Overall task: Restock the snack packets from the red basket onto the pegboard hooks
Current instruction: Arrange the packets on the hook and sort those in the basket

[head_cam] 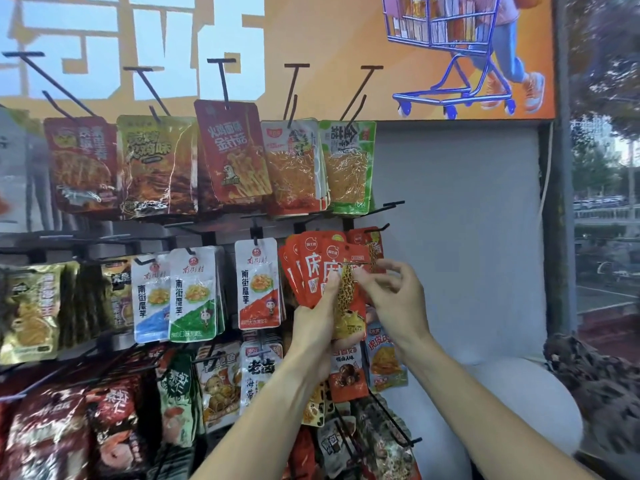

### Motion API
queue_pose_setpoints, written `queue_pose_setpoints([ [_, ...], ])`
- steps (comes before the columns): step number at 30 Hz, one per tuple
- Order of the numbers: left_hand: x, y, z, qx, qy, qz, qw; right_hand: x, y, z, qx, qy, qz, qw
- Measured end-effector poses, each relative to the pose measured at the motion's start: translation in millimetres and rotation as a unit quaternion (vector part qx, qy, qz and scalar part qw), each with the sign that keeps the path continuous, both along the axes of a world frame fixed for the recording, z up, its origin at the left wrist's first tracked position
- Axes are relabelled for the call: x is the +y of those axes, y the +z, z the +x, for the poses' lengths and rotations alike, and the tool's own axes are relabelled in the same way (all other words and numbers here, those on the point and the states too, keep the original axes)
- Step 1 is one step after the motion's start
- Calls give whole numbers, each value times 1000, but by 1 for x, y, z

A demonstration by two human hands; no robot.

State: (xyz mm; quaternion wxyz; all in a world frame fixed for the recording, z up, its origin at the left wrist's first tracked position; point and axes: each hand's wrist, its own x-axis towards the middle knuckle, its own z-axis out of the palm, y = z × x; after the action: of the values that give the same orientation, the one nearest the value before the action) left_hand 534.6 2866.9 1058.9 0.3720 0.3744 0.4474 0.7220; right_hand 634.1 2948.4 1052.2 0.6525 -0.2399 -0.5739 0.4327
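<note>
My left hand grips a fanned stack of glossy orange-red snack packets from below, thumb across the fronts; each has a big white character "床" under a small round logo. My right hand is at the front packet: thumb and forefinger pinch its top edge, the other fingers loosely spread. That packet has a clear window showing a yellow-brown netted snack. The stack is held up just in front of the middle row of black wire pegboard hooks, near its right end; one more orange-red packet hangs on a hook behind it.

Top row: a red packet reading "火鸡面味 金针菇", beside it a white-topped packet and a green-edged packet, both with clear windows of orange shredded strands.

Middle row: white packets reading "南街魔芋", with blue, green and red lower corners.

Below: a white packet reading "老卤 海带"; other labels too blurred to read.

Above hangs an orange poster with a blue shopping cart. Red basket not visible.
</note>
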Motion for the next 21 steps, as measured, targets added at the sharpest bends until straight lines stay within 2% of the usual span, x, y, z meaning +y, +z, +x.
queue_pose_setpoints([
  [6, -4, 2, 10, -16, -45, 14, 999, 0, 1, 1, 10, -23, 17, 1000],
  [11, -2, 1, 2, -31, -12, 27, 999, 16, 20, 21, 51, -73, 17, 996],
  [21, -4, 0, -4, -24, -10, 30, 999, 48, 43, 35, -47, -111, 21, 992],
])
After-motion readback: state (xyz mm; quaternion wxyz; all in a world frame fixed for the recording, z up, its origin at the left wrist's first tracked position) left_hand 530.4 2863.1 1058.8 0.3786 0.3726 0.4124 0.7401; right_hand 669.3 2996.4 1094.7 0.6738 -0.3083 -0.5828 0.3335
